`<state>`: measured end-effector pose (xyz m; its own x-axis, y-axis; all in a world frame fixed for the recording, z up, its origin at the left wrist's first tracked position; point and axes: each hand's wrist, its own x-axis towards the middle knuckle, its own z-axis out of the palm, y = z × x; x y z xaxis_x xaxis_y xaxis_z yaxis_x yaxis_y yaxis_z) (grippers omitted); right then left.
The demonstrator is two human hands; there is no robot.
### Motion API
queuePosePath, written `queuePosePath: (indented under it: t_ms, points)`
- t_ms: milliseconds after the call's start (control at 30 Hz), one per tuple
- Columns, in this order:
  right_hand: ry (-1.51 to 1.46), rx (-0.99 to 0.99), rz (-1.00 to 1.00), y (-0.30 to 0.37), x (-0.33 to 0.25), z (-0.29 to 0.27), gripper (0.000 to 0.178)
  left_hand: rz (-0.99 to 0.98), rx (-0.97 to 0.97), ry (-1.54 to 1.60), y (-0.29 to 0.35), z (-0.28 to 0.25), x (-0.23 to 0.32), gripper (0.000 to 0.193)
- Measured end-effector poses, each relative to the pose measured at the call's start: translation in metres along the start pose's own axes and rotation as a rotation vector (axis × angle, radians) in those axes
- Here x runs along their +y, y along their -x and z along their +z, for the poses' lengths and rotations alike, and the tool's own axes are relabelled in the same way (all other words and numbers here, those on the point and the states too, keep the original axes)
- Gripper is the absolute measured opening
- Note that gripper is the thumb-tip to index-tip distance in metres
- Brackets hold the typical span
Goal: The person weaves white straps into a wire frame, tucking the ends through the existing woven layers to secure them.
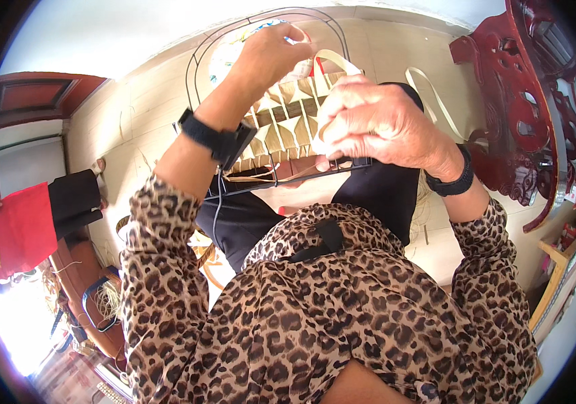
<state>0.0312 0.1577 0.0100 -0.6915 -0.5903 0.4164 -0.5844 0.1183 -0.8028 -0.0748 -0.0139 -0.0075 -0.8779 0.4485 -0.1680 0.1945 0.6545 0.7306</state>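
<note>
Person in red and black (28,222) sits at far left, well apart from the work. A dark wire frame (197,50) rests upright on the lap, partly filled with woven pale strips (288,121). Left hand (271,54) is raised at the frame's top, fingers closed on a strip end near the arch. Right hand (368,124) sits lower, against the weave's right edge, fingers curled shut around a pale strip (338,62) that loops up between both hands. Judgement: keep the strip flat and taut, steady the frame on the knees, seat each pass snug against the last row. Carved dark-red wooden furniture (523,114) stands at right.
</note>
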Motion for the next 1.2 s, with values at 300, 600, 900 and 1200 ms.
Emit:
queuePosePath:
  t_ms: [300, 600, 900, 1200]
  points:
    - [0.138, 0.119, 0.16, -0.001, 0.005, -0.008, 0.018, -0.031, -0.157, 0.524, 0.09, -0.007, 0.039, 0.024]
    - [0.091, 0.027, 0.167, -0.006, 0.012, -0.013, 0.017, -0.036, -0.142, 0.694, 0.096, -0.001, 0.03, 0.016]
    - [0.111, -0.018, 0.192, 0.0, 0.014, -0.007, 0.014, -0.104, -0.229, 0.98, 0.094, 0.017, 0.023, 0.02]
    - [-0.019, -0.091, 0.185, 0.001, 0.007, -0.011, 0.023, -0.103, -0.055, 0.857, 0.105, 0.021, 0.031, 0.022]
